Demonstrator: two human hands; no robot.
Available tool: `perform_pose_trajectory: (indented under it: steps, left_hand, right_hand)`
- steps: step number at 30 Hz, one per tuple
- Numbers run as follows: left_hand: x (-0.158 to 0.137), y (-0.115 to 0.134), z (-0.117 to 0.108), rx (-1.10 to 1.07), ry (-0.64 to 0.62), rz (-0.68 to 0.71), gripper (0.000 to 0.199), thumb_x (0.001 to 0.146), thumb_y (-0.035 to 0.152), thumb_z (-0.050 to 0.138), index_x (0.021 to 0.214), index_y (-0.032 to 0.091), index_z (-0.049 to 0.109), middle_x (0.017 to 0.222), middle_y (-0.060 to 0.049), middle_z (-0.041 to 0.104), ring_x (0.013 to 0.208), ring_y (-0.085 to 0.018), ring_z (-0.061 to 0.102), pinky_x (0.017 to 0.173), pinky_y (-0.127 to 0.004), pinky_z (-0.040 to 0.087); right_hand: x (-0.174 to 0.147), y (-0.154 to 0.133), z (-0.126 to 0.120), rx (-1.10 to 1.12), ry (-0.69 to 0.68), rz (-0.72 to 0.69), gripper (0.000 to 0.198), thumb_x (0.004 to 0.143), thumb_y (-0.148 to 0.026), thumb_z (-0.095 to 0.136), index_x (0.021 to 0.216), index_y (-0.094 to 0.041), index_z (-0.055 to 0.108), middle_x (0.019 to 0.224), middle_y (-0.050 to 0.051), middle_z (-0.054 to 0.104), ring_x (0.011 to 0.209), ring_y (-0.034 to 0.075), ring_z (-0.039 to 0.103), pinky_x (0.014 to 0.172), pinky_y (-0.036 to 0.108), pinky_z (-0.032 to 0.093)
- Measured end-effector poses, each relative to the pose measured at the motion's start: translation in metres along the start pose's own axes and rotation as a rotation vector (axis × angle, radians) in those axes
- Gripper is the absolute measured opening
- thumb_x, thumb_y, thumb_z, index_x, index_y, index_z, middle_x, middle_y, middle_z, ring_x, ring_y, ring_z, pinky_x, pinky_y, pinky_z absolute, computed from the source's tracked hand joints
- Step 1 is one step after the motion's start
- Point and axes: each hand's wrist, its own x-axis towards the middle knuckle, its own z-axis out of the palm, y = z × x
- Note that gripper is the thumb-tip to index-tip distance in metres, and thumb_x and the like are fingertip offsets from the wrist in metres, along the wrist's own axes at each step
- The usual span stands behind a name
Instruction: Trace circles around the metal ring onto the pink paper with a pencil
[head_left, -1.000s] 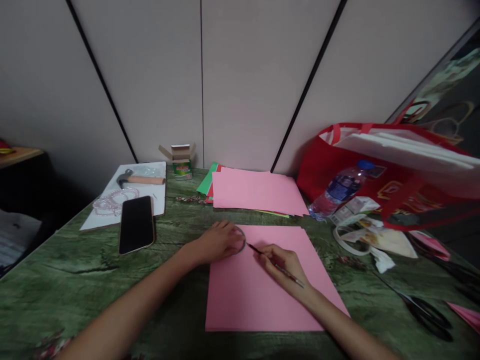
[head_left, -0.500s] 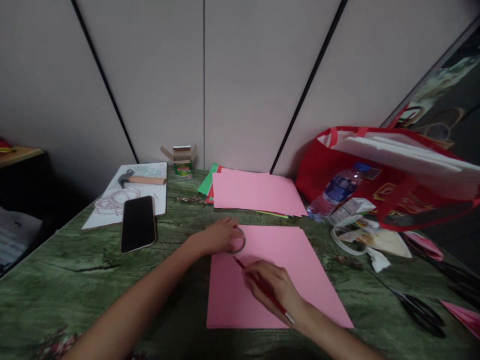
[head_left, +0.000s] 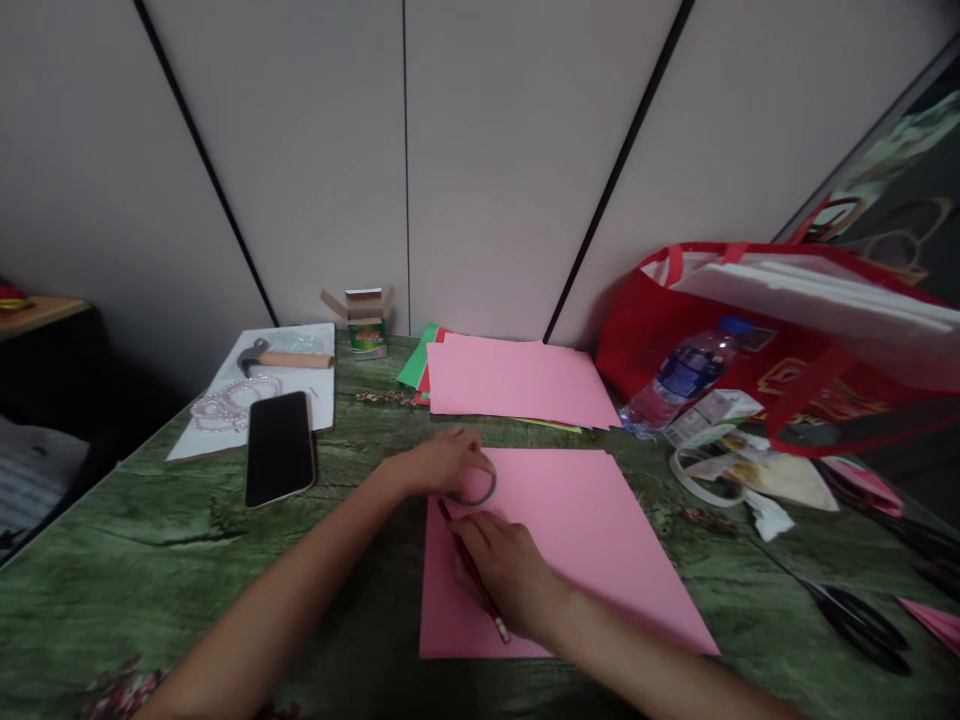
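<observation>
Pink paper sheets (head_left: 577, 540) lie stacked in front of me on the green table. At their upper left corner, my left hand (head_left: 446, 464) presses a thin round ring (head_left: 493, 484) flat against the top sheet, its fingers closed on the ring's left side. My right hand (head_left: 510, 570) grips a dark red pencil (head_left: 474, 572) with a pale end. The pencil's tip is by the lower left of the ring, close to the sheets' left edge. Some fingertips of both hands are hidden.
Behind lie more coloured sheets (head_left: 517, 380). To the left are a phone (head_left: 279, 450), a hammer (head_left: 289, 360) on a white board and a small open box (head_left: 367, 335). On the right stand a red bag (head_left: 645, 300), a plastic bottle (head_left: 686, 375), a tape roll (head_left: 705, 485) and scissors (head_left: 855, 615).
My right hand has moved left with the pencil, whose tip went from below the ring to its lower left side. My left hand stays on the ring.
</observation>
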Motion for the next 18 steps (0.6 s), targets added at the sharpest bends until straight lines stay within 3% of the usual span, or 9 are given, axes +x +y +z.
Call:
perform_pose_trajectory:
  steps: [9,13,18]
  left_hand:
    - [0.004,-0.015,0.008,-0.071,0.021,0.042,0.038,0.073,0.013,0.065,0.107,0.029,0.064,0.109,-0.002,0.048,0.097,-0.020,0.043,0.086,-0.028,0.036]
    - [0.003,-0.012,0.005,-0.066,0.011,0.038,0.038,0.074,0.012,0.063,0.108,0.028,0.064,0.109,-0.001,0.048,0.096,-0.019,0.043,0.086,-0.028,0.036]
    - [0.002,-0.007,0.002,-0.048,-0.001,0.019,0.040,0.073,0.010,0.063,0.108,0.029,0.063,0.109,-0.001,0.048,0.096,-0.019,0.044,0.085,-0.027,0.036]
  right_hand:
    - [0.011,-0.008,0.011,-0.218,-0.072,0.032,0.004,0.085,-0.013,0.050,0.083,-0.016,0.050,0.071,0.004,0.058,0.061,0.018,0.057,0.044,0.026,0.035]
    - [0.015,-0.012,0.008,-0.239,-0.175,0.032,0.006,0.082,-0.011,0.054,0.087,-0.014,0.051,0.074,0.007,0.059,0.066,0.020,0.058,0.045,0.027,0.038]
    - [0.010,-0.013,0.003,-0.215,-0.181,0.051,0.005,0.081,-0.013,0.056,0.084,-0.014,0.052,0.074,0.007,0.061,0.066,0.021,0.059,0.045,0.028,0.039]
